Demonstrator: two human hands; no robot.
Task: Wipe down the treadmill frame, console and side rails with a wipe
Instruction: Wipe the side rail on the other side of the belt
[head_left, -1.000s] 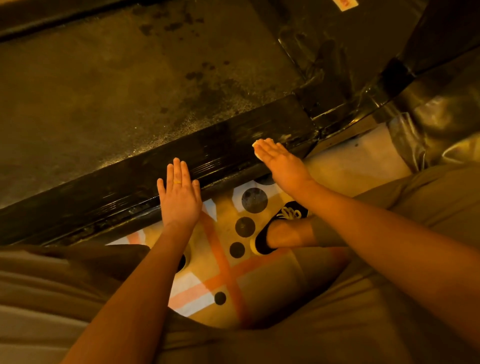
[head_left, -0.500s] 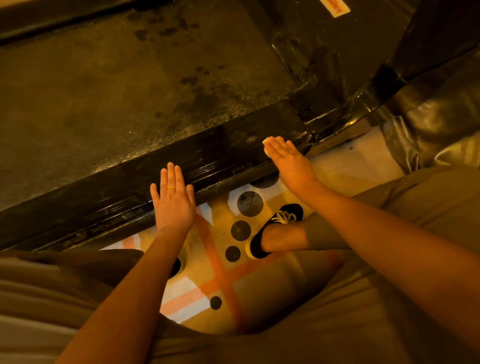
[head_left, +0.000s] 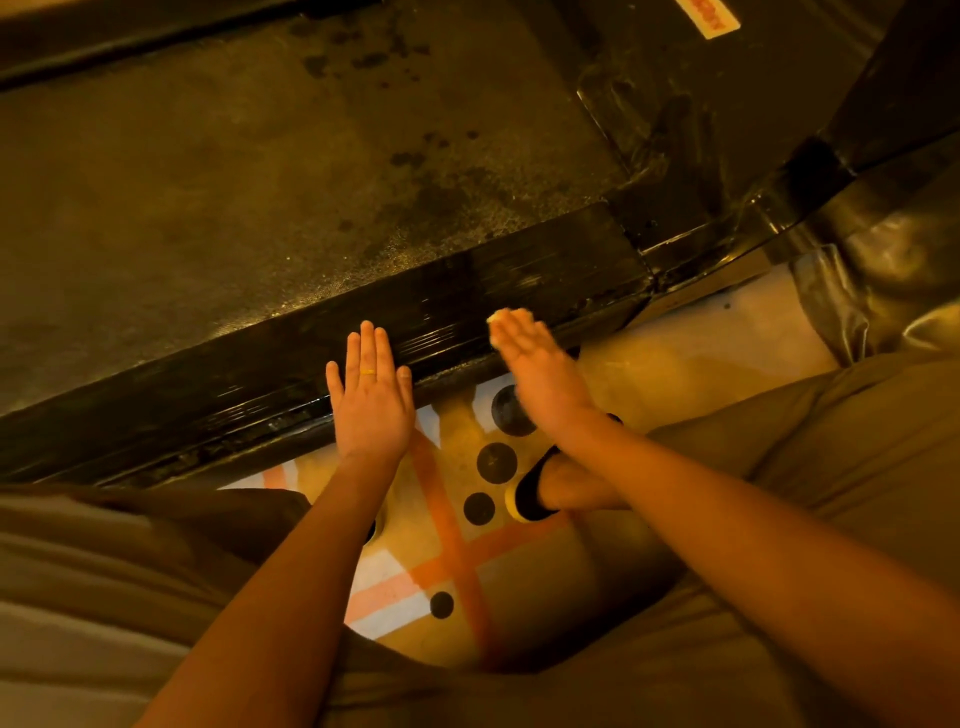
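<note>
A small pale wipe peeks from under the straight fingers of the right hand. That hand presses it flat on the glossy black ribbed side rail, near the rail's outer edge and toward its right end. The left hand rests just beside it, flat and released, holding nothing, with its fingers on the same rail. To wipe well, I judge: press evenly, stroke lengthwise along the ribs, and cover the outer lip too. No container shows.

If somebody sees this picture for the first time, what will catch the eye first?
Two flat hands in the middle: the left hand rests on the glossy black side rail, the right hand presses a pale wipe against it. Below them, the floor with black dots and orange stripes stands out.
</note>
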